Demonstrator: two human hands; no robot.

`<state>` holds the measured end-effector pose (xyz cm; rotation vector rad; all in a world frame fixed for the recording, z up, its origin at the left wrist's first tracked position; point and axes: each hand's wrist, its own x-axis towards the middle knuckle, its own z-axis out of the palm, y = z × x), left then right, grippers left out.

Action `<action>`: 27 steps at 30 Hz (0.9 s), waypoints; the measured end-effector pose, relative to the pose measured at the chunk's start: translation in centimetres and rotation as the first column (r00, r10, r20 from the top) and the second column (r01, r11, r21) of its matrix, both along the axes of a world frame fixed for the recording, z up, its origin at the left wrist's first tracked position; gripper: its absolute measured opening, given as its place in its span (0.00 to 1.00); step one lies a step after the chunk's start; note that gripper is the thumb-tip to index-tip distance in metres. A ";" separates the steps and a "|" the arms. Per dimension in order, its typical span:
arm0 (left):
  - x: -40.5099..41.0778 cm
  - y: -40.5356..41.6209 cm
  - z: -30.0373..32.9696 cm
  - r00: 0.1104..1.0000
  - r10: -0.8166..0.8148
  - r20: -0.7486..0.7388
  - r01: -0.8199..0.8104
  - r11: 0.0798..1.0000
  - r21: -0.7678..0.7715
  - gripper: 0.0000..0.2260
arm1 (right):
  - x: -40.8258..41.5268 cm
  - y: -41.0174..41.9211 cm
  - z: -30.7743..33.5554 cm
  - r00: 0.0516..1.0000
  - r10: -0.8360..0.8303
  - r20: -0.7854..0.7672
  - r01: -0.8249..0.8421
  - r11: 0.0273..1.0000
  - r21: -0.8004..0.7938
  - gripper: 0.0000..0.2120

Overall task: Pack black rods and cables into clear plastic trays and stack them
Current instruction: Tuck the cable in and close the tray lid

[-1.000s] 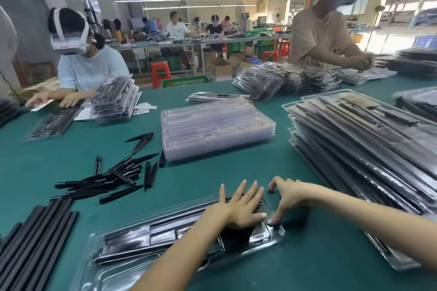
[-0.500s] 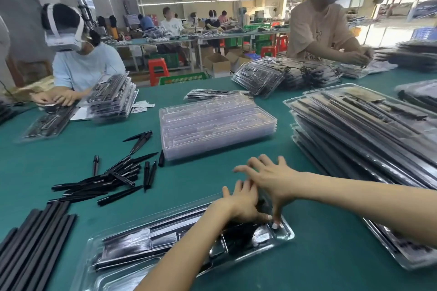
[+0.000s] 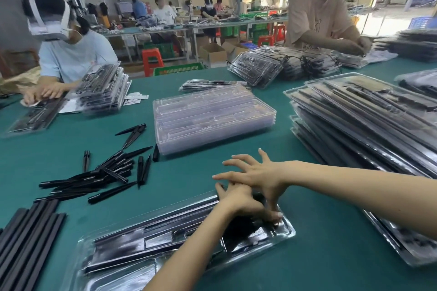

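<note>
A clear plastic tray (image 3: 287, 231) lies on the green table in front of me, with long black rods (image 3: 151, 227) set in its slots. A dark bundle, probably a cable (image 3: 238, 231), sits in the tray's right compartment. My left hand (image 3: 238, 201) presses down on that right part, its fingertips partly hidden. My right hand (image 3: 257, 176) reaches across just above the left one with fingers spread, and its thumb presses the tray near the right end.
Loose short black rods (image 3: 101, 172) lie scattered at the left, long rods (image 3: 26, 238) at the bottom left. Empty clear trays (image 3: 212, 118) are stacked in the middle, packed trays (image 3: 366, 125) at the right. Two people (image 3: 71, 54) (image 3: 319, 14) work across the table.
My right hand has moved left from beside my left hand to over it, fingers spreading. The left hand stays pressed on the tray's right part.
</note>
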<state>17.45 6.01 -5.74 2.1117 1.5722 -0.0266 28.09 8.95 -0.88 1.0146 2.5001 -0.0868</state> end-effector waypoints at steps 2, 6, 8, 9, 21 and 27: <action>0.1 0.1 -0.1 1.000 0.015 -0.012 -0.015 1.000 0.014 0.47 | 0.1 0.1 -0.1 1.000 -0.011 -0.007 0.011 1.000 -0.015 0.66; 0.7 0.6 -0.7 0.998 0.061 -0.013 -0.061 0.998 0.012 0.50 | 0.1 0.2 -0.4 0.997 -0.061 -0.039 0.059 0.996 -0.074 0.66; 1.2 0.9 -1.1 0.994 0.103 -0.044 -0.102 0.995 0.013 0.53 | 0.4 0.2 -0.7 0.993 -0.098 -0.065 0.091 0.991 -0.095 0.65; 1.4 1.0 -1.3 0.992 0.110 -0.056 -0.110 0.994 0.009 0.54 | 0.6 0.2 -0.9 0.990 -0.117 -0.083 0.108 0.989 -0.101 0.64; -1.8 -0.3 0.1 0.965 0.014 0.263 -0.028 0.998 0.050 0.49 | 1.6 -0.4 -0.7 0.966 -0.234 -0.109 0.227 0.971 -0.075 0.70; -13.4 -1.5 2.9 0.982 0.153 0.110 -0.168 0.974 0.151 0.35 | 5.2 -3.0 0.7 0.604 -0.523 -0.601 0.428 0.849 -0.309 0.38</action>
